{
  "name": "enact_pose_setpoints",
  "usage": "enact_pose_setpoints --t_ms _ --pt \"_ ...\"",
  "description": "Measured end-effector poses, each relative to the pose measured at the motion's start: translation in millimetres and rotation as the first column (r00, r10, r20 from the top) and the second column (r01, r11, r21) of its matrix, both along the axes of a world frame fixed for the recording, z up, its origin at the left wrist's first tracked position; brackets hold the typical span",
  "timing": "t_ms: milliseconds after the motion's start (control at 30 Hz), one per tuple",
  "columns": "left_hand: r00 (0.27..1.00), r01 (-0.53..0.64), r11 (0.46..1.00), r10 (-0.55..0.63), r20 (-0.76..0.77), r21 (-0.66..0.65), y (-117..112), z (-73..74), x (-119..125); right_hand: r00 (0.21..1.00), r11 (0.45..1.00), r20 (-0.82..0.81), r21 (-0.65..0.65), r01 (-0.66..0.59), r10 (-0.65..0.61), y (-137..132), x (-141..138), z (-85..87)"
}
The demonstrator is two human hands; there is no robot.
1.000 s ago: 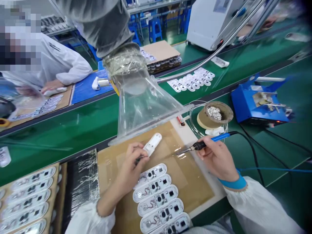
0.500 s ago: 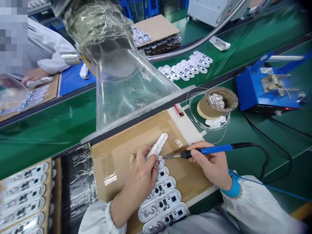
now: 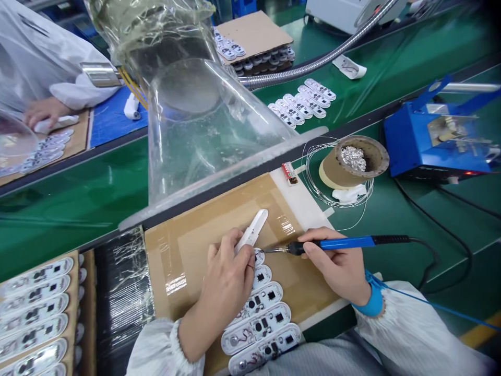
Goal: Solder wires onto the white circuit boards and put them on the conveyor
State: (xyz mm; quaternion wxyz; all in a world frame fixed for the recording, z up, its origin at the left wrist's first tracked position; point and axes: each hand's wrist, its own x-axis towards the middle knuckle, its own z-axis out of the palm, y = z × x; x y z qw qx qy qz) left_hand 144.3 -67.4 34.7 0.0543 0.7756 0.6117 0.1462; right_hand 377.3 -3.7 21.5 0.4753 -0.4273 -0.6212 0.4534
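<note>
The right hand is closed around the grip of an iron, a blue wristband at its wrist. The iron lies near level, its tip pointing left to the right end of the uppermost unit in a row on a brown mat; whether the tip touches the unit cannot be told. The left hand is closed with thumb and fingers on the lower end of a white shell, which slants up and right, clear of the fingers at its upper end. This hand covers the left part of the upper units. The lower units lie side by side, circuit faces up. A red box sits on the white strip beside the mat. Right of it, a wire coil surrounds a pot holding silvery wire; a blue stand is farther right. A clear hood overhangs the bench beyond the mat. At far left, a co-worker's hand rests on a white part.
</note>
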Motion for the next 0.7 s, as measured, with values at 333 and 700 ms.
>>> enact_pose_setpoints --t_ms 333,700 --pt "0.999 -0.025 1.000 0.025 -0.021 0.005 -0.2 -0.4 2.7 0.999 0.998 0.038 0.044 -0.041 0.040 -0.8 1.7 -2.2" --pt "1.000 -0.024 1.000 0.024 -0.016 -0.002 -0.6 -1.1 3.2 0.995 0.994 0.018 0.036 -0.100 0.099 -1.9 2.4 -4.1"
